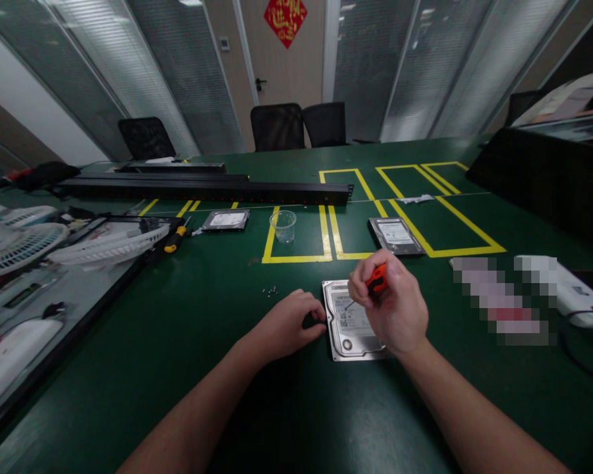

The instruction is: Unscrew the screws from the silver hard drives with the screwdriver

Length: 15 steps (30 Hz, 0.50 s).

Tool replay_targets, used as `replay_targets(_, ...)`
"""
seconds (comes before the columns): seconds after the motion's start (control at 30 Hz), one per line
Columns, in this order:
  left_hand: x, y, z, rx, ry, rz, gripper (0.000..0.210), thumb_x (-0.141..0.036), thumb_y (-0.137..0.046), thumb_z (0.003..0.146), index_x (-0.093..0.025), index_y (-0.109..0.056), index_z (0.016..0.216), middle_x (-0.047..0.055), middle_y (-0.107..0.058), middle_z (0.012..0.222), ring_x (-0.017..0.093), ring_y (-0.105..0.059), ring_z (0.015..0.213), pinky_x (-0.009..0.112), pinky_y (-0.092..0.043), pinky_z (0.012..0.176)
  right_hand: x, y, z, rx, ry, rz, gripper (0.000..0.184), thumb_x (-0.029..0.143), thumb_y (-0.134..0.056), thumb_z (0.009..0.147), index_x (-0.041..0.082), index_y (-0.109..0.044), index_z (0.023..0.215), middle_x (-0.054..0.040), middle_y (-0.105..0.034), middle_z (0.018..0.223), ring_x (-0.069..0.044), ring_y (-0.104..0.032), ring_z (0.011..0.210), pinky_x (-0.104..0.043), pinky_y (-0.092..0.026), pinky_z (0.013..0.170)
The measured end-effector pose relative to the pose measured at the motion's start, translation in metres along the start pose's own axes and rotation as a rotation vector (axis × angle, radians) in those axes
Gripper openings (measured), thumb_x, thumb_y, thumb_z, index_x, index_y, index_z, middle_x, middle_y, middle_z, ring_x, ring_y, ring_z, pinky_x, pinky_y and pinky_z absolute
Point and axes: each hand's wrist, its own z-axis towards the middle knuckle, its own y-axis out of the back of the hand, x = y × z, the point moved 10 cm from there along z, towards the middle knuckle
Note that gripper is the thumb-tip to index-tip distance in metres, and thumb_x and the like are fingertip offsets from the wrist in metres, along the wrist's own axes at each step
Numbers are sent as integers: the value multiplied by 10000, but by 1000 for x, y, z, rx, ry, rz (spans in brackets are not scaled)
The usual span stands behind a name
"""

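A silver hard drive (343, 339) with a white label lies flat on the green table in front of me. My left hand (296, 319) is closed at its left edge, thumb and fingertips meeting there against the side. Over the drive's right half, my right hand (395, 303) grips a screwdriver (377, 280) with an orange and black handle. Its thin shaft slants down to the left over the label; whether the tip touches cannot be told. Part of the drive is hidden under my right hand. Several tiny screws (271, 291) lie loose beyond my left hand.
Farther off are a clear plastic cup (283, 227), a second hard drive (396, 236), a third hard drive (226, 220) and a yellow-black screwdriver (176, 238). Black power strips (277, 192) stretch across the back left. Fan parts (109, 247) crowd the left; a white device (568, 289) sits right.
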Motion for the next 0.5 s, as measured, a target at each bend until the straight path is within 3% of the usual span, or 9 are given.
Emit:
replay_targets(0.1,-1,0,0,6,-13,14,48,-144,-738,940,-187,-716,935,33,-692,937,216,-587,935,321,-456,819,1,2,1,-4,8,-10,318,430,-522,1063,225,-637,849,15,-512,653,-124,-358,537,-314,-229,517)
replay_targets(0.33,-7,21,-5,-69,25,-81,59,-149,-627,1020,-185,-674,1020,16,-673,940,163,-600,817,277,-442,716,4,5,2,-8,37,4,308,427,-545,1053,219,-638,846,14,-518,640,-123,-366,531,-317,-234,512)
replay_targets(0.5,-19,18,-4,-80,-41,-98,92,-113,-655,993,-183,-709,1015,25,-695,938,170,-631,849,278,-478,751,3,6,1,-16,40,-13,315,432,-537,1059,219,-635,849,10,-520,646,-126,-369,530,-319,-233,507)
